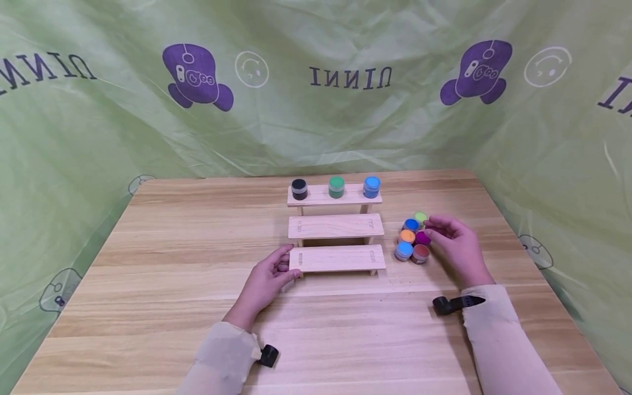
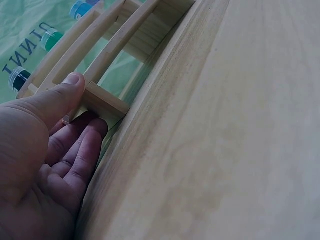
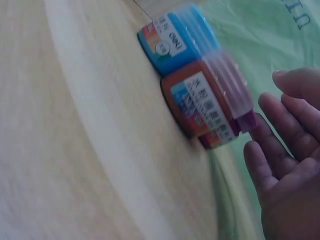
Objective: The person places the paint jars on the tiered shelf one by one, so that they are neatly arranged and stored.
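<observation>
A three-tier wooden display stand (image 1: 337, 258) stands on the table with its steps rising to the back. My left hand (image 1: 266, 281) grips the left end of its lowest step; in the left wrist view the thumb lies over the board's corner and the other fingers bend in beneath. Beside a cluster of small paint jars, my right hand (image 1: 456, 247) hovers with loosely bent fingers. Its fingertips are close to the purple jar (image 1: 422, 237) and the light green jar (image 1: 420, 217). Dark blue (image 1: 411, 225), orange (image 1: 407, 236), light blue (image 1: 404, 250) and brown-red (image 1: 421, 253) jars complete the group.
Along the top step stand a black jar (image 1: 299, 189), a green jar (image 1: 337, 187) and a blue jar (image 1: 372, 187). A green printed curtain (image 1: 316, 126) surrounds the table (image 1: 163, 263) at the back and sides.
</observation>
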`<state>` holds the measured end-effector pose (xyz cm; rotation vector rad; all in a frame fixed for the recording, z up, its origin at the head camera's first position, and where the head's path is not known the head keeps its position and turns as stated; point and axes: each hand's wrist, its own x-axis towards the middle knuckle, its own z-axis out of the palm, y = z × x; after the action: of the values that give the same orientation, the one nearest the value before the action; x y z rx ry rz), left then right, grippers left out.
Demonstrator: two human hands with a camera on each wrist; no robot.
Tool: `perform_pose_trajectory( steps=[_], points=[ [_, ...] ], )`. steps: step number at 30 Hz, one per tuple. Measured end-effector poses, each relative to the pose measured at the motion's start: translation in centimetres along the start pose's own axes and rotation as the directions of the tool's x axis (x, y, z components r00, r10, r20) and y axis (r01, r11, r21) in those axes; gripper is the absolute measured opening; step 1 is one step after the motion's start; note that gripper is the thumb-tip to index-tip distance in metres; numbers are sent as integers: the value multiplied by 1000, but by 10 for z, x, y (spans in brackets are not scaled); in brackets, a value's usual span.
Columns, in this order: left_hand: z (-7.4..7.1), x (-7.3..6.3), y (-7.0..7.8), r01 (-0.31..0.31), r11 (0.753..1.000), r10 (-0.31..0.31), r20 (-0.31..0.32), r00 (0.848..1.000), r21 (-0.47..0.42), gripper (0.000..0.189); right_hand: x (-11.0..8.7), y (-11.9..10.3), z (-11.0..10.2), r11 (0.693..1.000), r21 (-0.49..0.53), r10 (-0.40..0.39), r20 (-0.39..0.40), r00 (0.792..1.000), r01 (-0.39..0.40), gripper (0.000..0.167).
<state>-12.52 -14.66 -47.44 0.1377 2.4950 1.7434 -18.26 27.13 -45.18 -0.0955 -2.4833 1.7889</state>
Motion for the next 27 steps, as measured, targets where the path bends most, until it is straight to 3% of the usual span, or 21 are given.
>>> perform_pose_trajectory(
  steps=[8,16,27],
  points=[
    [1,0,0,-2,1000,2,-9,1000,6,66,1,13,-7,999,-40,-16,77,997,19,45],
    [1,1,-3,-13,1000,13,-5,1000,-7,66,3,21,-11,998,59,-19,128,992,11,47],
    [1,-1,0,-9,1000,8,-9,1000,-30,66,3,23,-14,999,48,-21,185,983,12,51]
  ],
)
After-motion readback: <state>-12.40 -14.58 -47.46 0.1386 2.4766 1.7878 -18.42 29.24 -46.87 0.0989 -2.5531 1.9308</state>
